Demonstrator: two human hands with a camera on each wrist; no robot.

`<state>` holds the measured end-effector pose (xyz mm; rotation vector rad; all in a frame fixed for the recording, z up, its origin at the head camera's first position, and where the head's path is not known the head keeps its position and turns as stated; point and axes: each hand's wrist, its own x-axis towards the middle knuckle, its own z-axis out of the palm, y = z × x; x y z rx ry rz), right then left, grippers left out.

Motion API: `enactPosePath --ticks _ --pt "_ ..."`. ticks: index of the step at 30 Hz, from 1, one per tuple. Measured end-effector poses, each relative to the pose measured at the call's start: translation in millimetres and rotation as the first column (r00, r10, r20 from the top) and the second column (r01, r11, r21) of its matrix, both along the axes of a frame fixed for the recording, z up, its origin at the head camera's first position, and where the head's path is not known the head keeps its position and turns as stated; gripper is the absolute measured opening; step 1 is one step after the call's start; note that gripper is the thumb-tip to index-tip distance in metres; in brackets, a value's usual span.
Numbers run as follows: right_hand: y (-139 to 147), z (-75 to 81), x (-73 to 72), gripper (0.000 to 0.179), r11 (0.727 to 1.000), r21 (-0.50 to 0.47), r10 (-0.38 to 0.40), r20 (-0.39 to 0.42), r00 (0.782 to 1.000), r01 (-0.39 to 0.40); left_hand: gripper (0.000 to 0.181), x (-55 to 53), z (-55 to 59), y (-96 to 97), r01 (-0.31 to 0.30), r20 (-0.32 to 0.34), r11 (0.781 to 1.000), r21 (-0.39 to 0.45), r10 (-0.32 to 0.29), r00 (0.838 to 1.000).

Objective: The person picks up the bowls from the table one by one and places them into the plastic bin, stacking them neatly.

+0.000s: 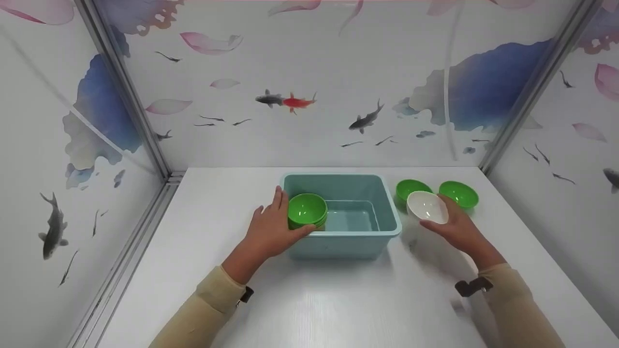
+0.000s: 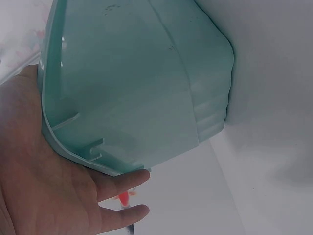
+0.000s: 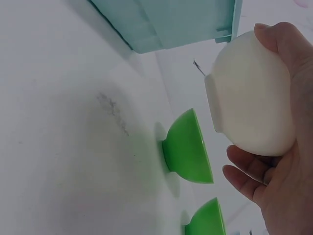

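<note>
My right hand [image 1: 457, 229] holds a white bowl [image 1: 426, 207] by its side, off the table, with the thumb at the near side. In the right wrist view the bowl [image 3: 252, 95] shows its outside and foot. My left hand [image 1: 273, 232] rests on the front left corner of a light blue-green plastic basin [image 1: 346, 246], its thumb over the front rim beside a stack of green bowls [image 1: 307, 210] inside. Two of its fingers [image 2: 122, 183] extend straight outside the basin wall in the left wrist view; the other fingertips are hidden there.
Two green bowls stand on the white table [image 1: 309, 304] right of the basin: one [image 1: 410, 189] behind the white bowl, another [image 1: 459, 194] farther right. Printed panels [image 1: 309, 140] enclose the table at the back and both sides, with metal posts [image 1: 125, 87] at the corners.
</note>
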<state>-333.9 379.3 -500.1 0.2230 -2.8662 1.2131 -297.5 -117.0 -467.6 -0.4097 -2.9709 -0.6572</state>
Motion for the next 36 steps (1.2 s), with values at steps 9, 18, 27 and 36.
enactPosePath --ticks 9,18,27,36 --pt "-9.4 13.0 1.7 0.112 1.000 -0.004 -0.007 -0.012 1.000 0.007 0.125 -0.5 -0.2 1.0 -0.007 0.011 1.000 0.014 0.007 1.000" --pt "-17.5 22.5 4.6 0.108 0.999 -0.039 0.017 -0.029 0.999 -0.018 0.128 -0.8 -2.1 0.6 -0.004 0.003 1.000 0.001 0.004 1.000" --pt "-22.1 34.3 6.1 0.102 0.999 -0.039 0.028 -0.081 0.996 -0.031 0.129 0.1 0.8 -0.1 -0.002 0.010 1.000 -0.001 0.002 1.000" --pt "-33.5 46.9 4.2 0.106 0.998 -0.031 0.052 -0.099 0.994 -0.055 0.130 -1.4 -1.6 -0.4 -0.002 0.013 1.000 0.003 0.002 1.000"
